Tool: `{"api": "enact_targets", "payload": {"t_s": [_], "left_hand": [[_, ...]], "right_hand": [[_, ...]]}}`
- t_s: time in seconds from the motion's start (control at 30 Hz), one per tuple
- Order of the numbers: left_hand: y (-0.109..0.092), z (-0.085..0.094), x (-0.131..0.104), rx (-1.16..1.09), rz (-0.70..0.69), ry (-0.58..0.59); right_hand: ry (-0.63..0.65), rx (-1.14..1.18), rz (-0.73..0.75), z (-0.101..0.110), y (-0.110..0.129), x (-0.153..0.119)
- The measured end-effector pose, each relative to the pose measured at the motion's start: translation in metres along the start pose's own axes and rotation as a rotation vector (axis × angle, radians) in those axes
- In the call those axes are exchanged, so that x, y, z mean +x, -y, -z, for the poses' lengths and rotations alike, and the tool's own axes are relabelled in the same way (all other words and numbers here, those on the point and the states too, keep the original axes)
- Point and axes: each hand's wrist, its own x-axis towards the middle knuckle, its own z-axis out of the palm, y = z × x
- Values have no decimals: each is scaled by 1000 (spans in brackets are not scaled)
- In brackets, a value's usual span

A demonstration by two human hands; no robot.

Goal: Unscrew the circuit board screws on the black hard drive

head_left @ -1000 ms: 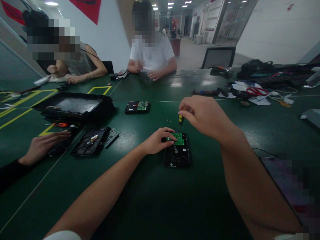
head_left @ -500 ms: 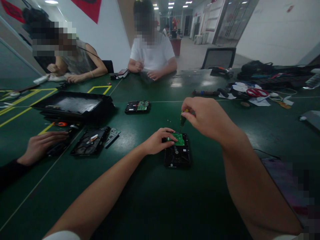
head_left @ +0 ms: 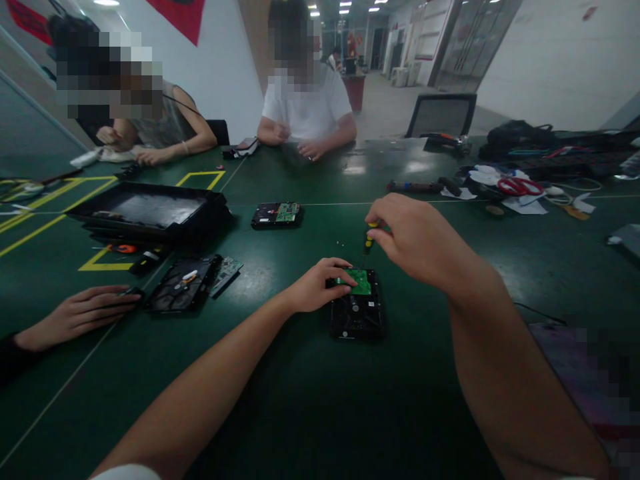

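Note:
A black hard drive (head_left: 356, 317) with a green circuit board (head_left: 361, 283) lies flat on the dark green table before me. My left hand (head_left: 323, 283) rests over its far left part, index finger and thumb laid on the board and apart from each other. Above the far right edge, my right hand (head_left: 400, 227) pinches a small screwdriver (head_left: 369, 243) with a green and yellow handle. It points down at the drive's far edge; whether its thin tip touches a screw is too small to tell. Tiny bright bits (head_left: 340, 243) lie just beyond the drive.
Another hard drive (head_left: 277, 215) lies farther off. To the left are an opened drive (head_left: 183, 285), a loose circuit board (head_left: 227, 275) and stacked black trays (head_left: 150, 210). A co-worker's hand (head_left: 85, 313) rests at far left. Cables and tools (head_left: 520, 187) lie at right; two people sit opposite.
The screwdriver's handle has turned in my right fingers, showing more yellow. My left hand stays on the drive. The co-worker's hand at left has shifted slightly toward me.

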Motion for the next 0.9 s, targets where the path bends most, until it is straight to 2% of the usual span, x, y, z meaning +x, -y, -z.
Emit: {"api": "enact_targets", "payload": {"t_s": [0.4, 0.9], "left_hand": [[1, -2, 0, -12, -1, -7], [2, -2, -1, 1, 10, -4]], "right_hand": [[63, 0, 24, -1, -1, -2], [31, 33, 36, 0, 0, -3]]}}
